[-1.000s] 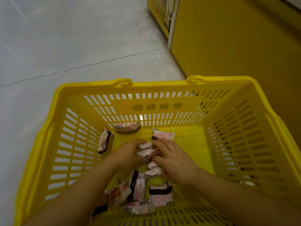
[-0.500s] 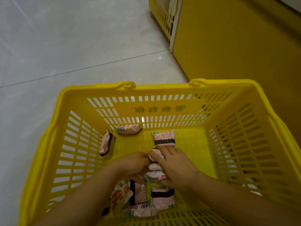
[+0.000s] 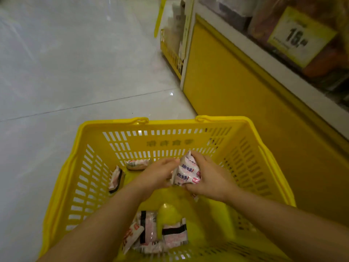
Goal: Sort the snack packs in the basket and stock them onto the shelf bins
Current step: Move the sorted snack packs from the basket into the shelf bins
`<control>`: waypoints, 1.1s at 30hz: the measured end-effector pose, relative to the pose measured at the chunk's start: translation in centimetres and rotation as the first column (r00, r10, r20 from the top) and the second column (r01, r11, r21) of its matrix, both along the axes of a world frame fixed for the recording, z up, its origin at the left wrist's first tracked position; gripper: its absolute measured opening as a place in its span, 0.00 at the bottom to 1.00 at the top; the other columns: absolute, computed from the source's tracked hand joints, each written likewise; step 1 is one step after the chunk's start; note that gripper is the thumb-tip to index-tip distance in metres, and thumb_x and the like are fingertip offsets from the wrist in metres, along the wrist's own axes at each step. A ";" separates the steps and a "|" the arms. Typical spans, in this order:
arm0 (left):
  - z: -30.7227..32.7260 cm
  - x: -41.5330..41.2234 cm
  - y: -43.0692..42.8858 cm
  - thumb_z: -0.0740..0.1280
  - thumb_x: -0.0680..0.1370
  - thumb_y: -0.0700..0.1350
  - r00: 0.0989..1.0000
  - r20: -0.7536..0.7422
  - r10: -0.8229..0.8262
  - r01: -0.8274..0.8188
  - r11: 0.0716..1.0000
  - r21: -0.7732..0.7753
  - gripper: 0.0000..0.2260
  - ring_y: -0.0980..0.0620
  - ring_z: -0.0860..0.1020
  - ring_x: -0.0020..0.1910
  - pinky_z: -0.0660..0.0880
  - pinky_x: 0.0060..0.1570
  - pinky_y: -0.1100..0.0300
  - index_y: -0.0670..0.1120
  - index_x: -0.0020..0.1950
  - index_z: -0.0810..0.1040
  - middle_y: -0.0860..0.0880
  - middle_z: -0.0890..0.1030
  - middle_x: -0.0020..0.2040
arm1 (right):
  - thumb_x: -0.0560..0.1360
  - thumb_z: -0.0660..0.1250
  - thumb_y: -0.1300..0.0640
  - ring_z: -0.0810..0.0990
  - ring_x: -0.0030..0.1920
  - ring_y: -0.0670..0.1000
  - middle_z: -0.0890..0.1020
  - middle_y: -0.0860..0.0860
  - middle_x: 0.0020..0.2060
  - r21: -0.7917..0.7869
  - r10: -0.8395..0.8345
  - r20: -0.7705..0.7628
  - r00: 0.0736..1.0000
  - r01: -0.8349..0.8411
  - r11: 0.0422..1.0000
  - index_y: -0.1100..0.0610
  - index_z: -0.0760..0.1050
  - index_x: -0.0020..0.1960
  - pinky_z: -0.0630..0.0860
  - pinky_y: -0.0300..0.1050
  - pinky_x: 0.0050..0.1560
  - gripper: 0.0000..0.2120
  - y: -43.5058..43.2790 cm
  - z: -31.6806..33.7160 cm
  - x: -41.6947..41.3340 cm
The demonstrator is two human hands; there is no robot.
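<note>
Two hands, left hand (image 3: 158, 174) and right hand (image 3: 209, 178), clasp a stack of snack packs (image 3: 186, 172) upright inside the yellow basket (image 3: 170, 121), fingers curled round it; perhaps three packs. The shelf (image 3: 264, 57) lies up-right, nearer the right hand. Half a second ago the stack lay on the basket floor.

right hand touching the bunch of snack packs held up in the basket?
Touching. Head view: the right hand curls its fingers round the held snack packs, with no gap.
</note>
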State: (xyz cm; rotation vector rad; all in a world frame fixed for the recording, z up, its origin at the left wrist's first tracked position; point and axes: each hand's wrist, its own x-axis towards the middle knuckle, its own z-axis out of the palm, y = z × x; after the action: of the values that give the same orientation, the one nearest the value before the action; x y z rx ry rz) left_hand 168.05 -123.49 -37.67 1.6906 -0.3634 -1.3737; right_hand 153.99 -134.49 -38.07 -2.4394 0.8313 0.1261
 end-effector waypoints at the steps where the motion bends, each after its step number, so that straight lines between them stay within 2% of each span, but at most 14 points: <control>1: 1.7 -0.5 -0.3 0.64 0.78 0.57 0.999 0.020 0.040 -0.038 0.997 -0.064 0.10 0.55 0.78 0.54 0.75 0.46 0.59 0.55 0.57 0.75 0.57 0.79 0.56 | 0.62 0.73 0.39 0.76 0.60 0.53 0.73 0.48 0.62 0.011 -0.042 0.065 0.997 0.041 0.999 0.44 0.59 0.71 0.75 0.49 0.54 0.42 -0.1 2.0 -0.4; 4: 7.4 -2.5 -0.8 0.64 0.74 0.61 0.990 0.036 0.134 -0.120 0.956 -0.268 0.17 0.51 0.74 0.62 0.71 0.57 0.52 0.56 0.60 0.74 0.54 0.76 0.62 | 0.62 0.77 0.45 0.79 0.53 0.47 0.79 0.45 0.54 0.099 -0.197 0.296 0.935 0.176 0.979 0.45 0.67 0.63 0.76 0.48 0.52 0.33 -0.1 8.8 -2.0; 7: 13.4 -5.6 -0.8 0.65 0.76 0.58 0.993 -0.080 0.090 -0.114 0.914 -0.390 0.18 0.48 0.76 0.62 0.71 0.62 0.46 0.53 0.62 0.76 0.52 0.79 0.62 | 0.64 0.78 0.51 0.80 0.43 0.38 0.82 0.41 0.45 0.221 -0.306 0.458 0.835 0.227 0.949 0.45 0.70 0.56 0.76 0.35 0.42 0.25 0.7 16.0 -3.9; 10: 19.6 -9.5 -0.9 0.63 0.77 0.54 0.976 -0.218 0.020 -0.139 0.828 -0.544 0.16 0.44 0.79 0.56 0.73 0.62 0.42 0.50 0.62 0.77 0.47 0.82 0.59 | 0.69 0.75 0.57 0.82 0.41 0.46 0.84 0.49 0.45 0.320 -0.319 0.521 0.792 0.165 0.933 0.53 0.72 0.57 0.79 0.43 0.42 0.20 2.2 23.2 -6.3; 12: 23.6 -12.2 -0.7 0.60 0.78 0.55 0.971 -0.239 -0.024 -0.132 0.780 -0.611 0.19 0.44 0.80 0.55 0.77 0.56 0.47 0.48 0.64 0.77 0.44 0.82 0.58 | 0.72 0.73 0.57 0.83 0.41 0.46 0.84 0.49 0.45 0.229 -0.252 0.557 0.791 0.146 0.963 0.53 0.73 0.58 0.80 0.44 0.44 0.17 3.6 27.9 -8.6; 16: 30.1 -16.8 -0.2 0.55 0.81 0.55 0.968 -0.224 -0.110 -0.088 0.688 -0.720 0.18 0.50 0.83 0.46 0.79 0.36 0.60 0.48 0.59 0.79 0.43 0.84 0.54 | 0.75 0.70 0.55 0.82 0.50 0.50 0.83 0.51 0.50 0.055 -0.149 0.599 0.787 0.145 0.988 0.53 0.69 0.63 0.78 0.58 0.53 0.19 6.6 35.4 -13.7; 18: 33.0 -18.9 0.1 0.54 0.81 0.58 0.966 -0.208 -0.156 -0.060 0.645 -0.762 0.19 0.52 0.84 0.43 0.78 0.33 0.61 0.50 0.54 0.82 0.46 0.85 0.50 | 0.74 0.70 0.53 0.80 0.55 0.50 0.80 0.49 0.56 -0.040 -0.119 0.623 0.773 0.183 0.982 0.51 0.65 0.69 0.75 0.57 0.58 0.27 7.9 38.1 -16.3; 20: 35.9 -21.2 0.6 0.55 0.80 0.60 0.957 -0.203 -0.206 -0.038 0.606 -0.795 0.20 0.52 0.84 0.45 0.78 0.38 0.58 0.51 0.51 0.83 0.48 0.85 0.50 | 0.72 0.70 0.48 0.71 0.68 0.49 0.72 0.46 0.69 -0.174 -0.091 0.637 0.765 0.258 0.950 0.43 0.51 0.77 0.69 0.53 0.68 0.40 9.1 40.1 -19.3; 23: 39.8 -25.2 1.0 0.54 0.80 0.61 0.939 -0.167 -0.301 0.021 0.535 -0.845 0.20 0.50 0.83 0.50 0.79 0.40 0.57 0.55 0.51 0.84 0.49 0.85 0.52 | 0.72 0.67 0.39 0.47 0.77 0.43 0.56 0.43 0.76 -0.430 0.010 0.636 0.772 0.344 0.835 0.34 0.48 0.75 0.54 0.45 0.72 0.38 10.5 42.9 -23.9; 26: 43.2 -29.5 1.0 0.52 0.80 0.61 0.888 -0.110 -0.447 0.122 0.458 -0.881 0.22 0.51 0.83 0.51 0.80 0.37 0.60 0.53 0.58 0.80 0.48 0.84 0.54 | 0.72 0.63 0.35 0.47 0.73 0.32 0.53 0.43 0.77 -0.488 0.011 0.665 0.747 0.423 0.764 0.25 0.49 0.69 0.57 0.43 0.70 0.32 11.3 46.2 -28.6; 28: 45.3 -32.2 0.8 0.50 0.81 0.61 0.843 -0.056 -0.535 0.190 0.394 -0.899 0.23 0.49 0.82 0.56 0.80 0.46 0.56 0.53 0.60 0.79 0.47 0.83 0.58 | 0.72 0.60 0.33 0.49 0.64 0.20 0.50 0.42 0.77 -0.536 0.000 0.642 0.767 0.448 0.716 0.22 0.48 0.68 0.58 0.43 0.69 0.29 11.7 48.4 -31.6; 29: 46.3 -33.4 0.7 0.49 0.81 0.61 0.820 -0.039 -0.571 0.212 0.366 -0.906 0.23 0.48 0.81 0.58 0.79 0.52 0.53 0.54 0.58 0.81 0.46 0.82 0.59 | 0.73 0.60 0.34 0.49 0.65 0.21 0.49 0.41 0.77 -0.554 -0.013 0.620 0.784 0.450 0.700 0.23 0.49 0.68 0.58 0.44 0.69 0.29 11.7 49.5 -33.1; 31: 47.9 -35.9 0.3 0.48 0.81 0.61 0.773 -0.026 -0.634 0.238 0.328 -0.914 0.25 0.47 0.80 0.59 0.75 0.59 0.48 0.56 0.50 0.85 0.46 0.82 0.58 | 0.75 0.63 0.40 0.48 0.73 0.32 0.49 0.41 0.77 -0.569 -0.057 0.586 0.808 0.460 0.681 0.24 0.53 0.68 0.56 0.43 0.71 0.28 11.9 51.6 -35.8; 33: 49.4 -38.1 -0.2 0.49 0.81 0.61 0.751 0.022 -0.660 0.291 0.300 -0.909 0.24 0.48 0.80 0.58 0.75 0.59 0.48 0.58 0.47 0.85 0.47 0.83 0.57 | 0.75 0.64 0.43 0.51 0.73 0.37 0.52 0.39 0.75 -0.585 -0.102 0.560 0.823 0.479 0.655 0.22 0.57 0.64 0.56 0.35 0.66 0.25 12.1 53.6 -38.2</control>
State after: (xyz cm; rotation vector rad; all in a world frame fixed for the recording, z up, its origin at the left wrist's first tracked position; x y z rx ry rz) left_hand 129.91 -123.71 11.73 0.3845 -1.2330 -1.4660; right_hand 115.83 -122.37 15.57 -2.7384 1.1797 -1.1055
